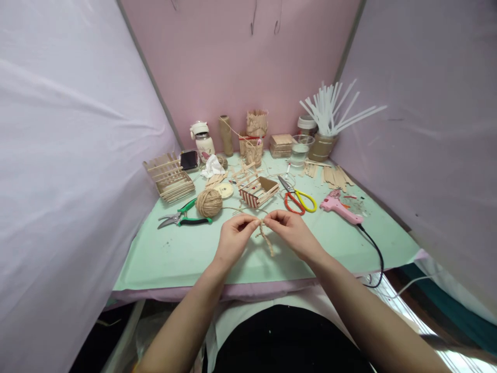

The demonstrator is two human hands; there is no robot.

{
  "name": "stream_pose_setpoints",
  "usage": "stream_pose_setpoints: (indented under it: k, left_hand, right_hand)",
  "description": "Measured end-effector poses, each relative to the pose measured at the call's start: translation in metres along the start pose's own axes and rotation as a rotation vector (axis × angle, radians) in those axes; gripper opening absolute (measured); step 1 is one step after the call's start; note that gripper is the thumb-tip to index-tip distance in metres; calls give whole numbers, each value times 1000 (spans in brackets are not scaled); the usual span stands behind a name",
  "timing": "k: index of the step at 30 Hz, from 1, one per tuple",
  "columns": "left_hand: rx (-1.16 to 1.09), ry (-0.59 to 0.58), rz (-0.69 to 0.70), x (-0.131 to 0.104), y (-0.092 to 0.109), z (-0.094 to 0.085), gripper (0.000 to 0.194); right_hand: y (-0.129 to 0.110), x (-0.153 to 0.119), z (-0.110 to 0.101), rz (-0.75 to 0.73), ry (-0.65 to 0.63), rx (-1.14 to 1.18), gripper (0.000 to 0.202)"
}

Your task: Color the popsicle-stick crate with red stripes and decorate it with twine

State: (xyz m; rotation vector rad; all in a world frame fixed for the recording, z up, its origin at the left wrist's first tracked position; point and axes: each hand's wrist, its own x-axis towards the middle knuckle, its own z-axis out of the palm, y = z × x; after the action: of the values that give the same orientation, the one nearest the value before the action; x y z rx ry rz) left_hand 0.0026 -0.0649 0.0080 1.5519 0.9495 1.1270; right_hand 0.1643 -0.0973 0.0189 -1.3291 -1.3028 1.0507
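Between my two hands hangs a short length of knotted or braided twine (267,242), its end dangling over the table. My left hand (238,234) pinches it with thumb and forefinger. Close beside it, my right hand (290,231) pinches the same twine, fingertips nearly touching the left ones. A ball of jute twine (209,202) sits to the left, and a strand runs from it toward my hands. Just behind my hands stands a small craft-stick box (259,192) with a red-and-white striped side. Scissors (298,199) with red and yellow handles lie right of it.
Green-handled pruning shears (184,215) lie on the left, near a slatted stick crate (169,177). At right rests a pink glue gun (340,206), its black cord over the table edge. A cup of water (301,151), loose sticks (336,177) and a bottle (204,145) stand behind.
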Motion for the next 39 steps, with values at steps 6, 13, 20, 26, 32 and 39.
stream_pose_setpoints:
  k: [6,13,20,26,32,39]
  left_hand:
    - [310,164,335,-6,4,7,13]
    - [389,153,377,-8,2,10,11]
    - [203,118,227,-8,6,10,11]
    - [-451,-17,-289,0,1,8,24]
    - [-301,-8,-289,2,2,4,29]
    - [-280,-17,-248,2,1,5,21]
  right_hand:
    - [-4,-3,3,-135,93,-225,14]
    - [-4,-5,8,-299,174,-385,11]
    - [-7,-7,9,-275,178,-320,11]
    - [-3,-3,5,15,-23,86,25]
    - [-2,-6,5,-240,158,-209,12]
    - [-6,-9,6,-319,157,-296,13]
